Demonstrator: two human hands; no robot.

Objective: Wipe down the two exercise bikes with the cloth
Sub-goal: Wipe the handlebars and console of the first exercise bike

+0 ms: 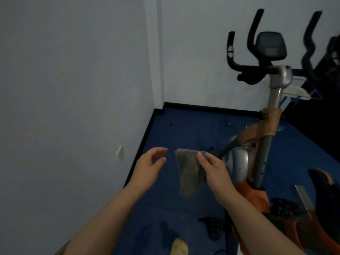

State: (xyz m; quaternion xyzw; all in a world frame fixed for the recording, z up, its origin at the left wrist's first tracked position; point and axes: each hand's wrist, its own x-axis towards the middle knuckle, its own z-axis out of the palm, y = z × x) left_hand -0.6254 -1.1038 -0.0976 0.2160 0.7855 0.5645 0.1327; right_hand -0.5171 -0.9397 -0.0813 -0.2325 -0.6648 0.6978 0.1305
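Head view, dim room, frame slightly blurred.

The right hand [211, 170] is pinching the top edge of a grey cloth [188, 173] between thumb and fingers; the cloth is hanging down limp from that pinch, in the air above the blue floor [184, 129], touching nothing else. The left hand [150, 164] is hovering just beside the cloth's free upper corner, fingers loosely curved and released, thumb apart from them, holding nothing and not touching the cloth.

An exercise bike [265, 137] is standing on the floor to the right of the hands, near the far wall. Its black handlebars [253, 43] and dark console [270, 46] are sitting on a silver post; the frame below is showing tan and orange panels and a silver flywheel cover [237, 161] directly behind the right hand. A black pedal [211, 227] is visible low down, under the right forearm. The bike's saddle end is running out of frame at the lower right.

More dark equipment [331, 57] is showing at the right edge; too dark and cropped to tell what it is.

The floor is meeting pale walls at a black skirting [143, 144], with a wall corner at the far left of the floor. A yellowish object [179, 247] is lying at the near edge of the floor, cropped, unidentifiable.
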